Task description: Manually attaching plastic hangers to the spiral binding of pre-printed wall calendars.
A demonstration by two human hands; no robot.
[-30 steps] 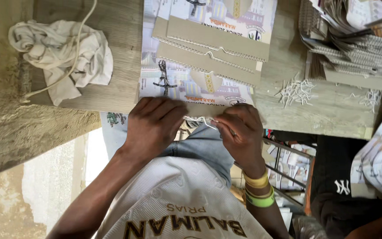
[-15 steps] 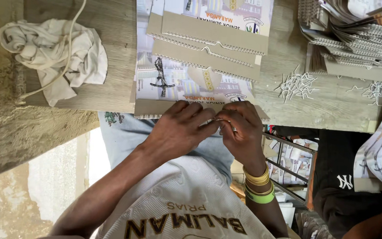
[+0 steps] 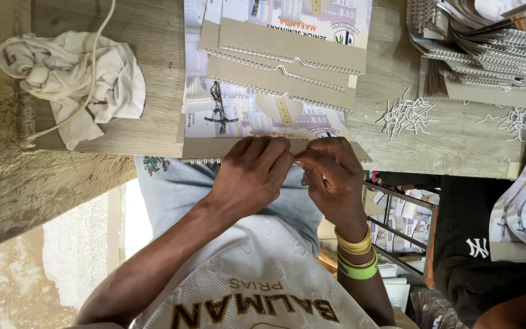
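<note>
A flat, wire-bound printed calendar with a brown card backing [image 3: 257, 125] lies at the near edge of the pale wooden counter [image 3: 153, 131], its metal spiral binding running along that edge. The person's left hand [image 3: 252, 173] rests over the binding, fingers [image 3: 272, 152] curled down on the card strip. Beside it, touching, the right hand [image 3: 334, 176] pinches a short piece of white wire [image 3: 302, 164] between thumb and fingertips at the same binding; the wire is small and partly hidden, so its exact shape cannot be told. Yellow and green bangles [image 3: 357, 259] ring the right wrist.

A small dark metal plier-like tool [image 3: 219, 109] lies on the calendar's printed sheet. Just beyond it, further calendars with brown card strips [image 3: 287, 58] overlap in a short stack. To the right, loose white wire pieces [image 3: 406, 116] are scattered on the counter, with a second scatter [image 3: 515, 120] near the far edge. Above them sits a tall pile of spiral-bound calendars [image 3: 482, 36]. At the left end of the counter, well apart from the hands, lies a crumpled white cloth [image 3: 71, 85] with a pale cord [image 3: 92, 67] draped across it.
</note>
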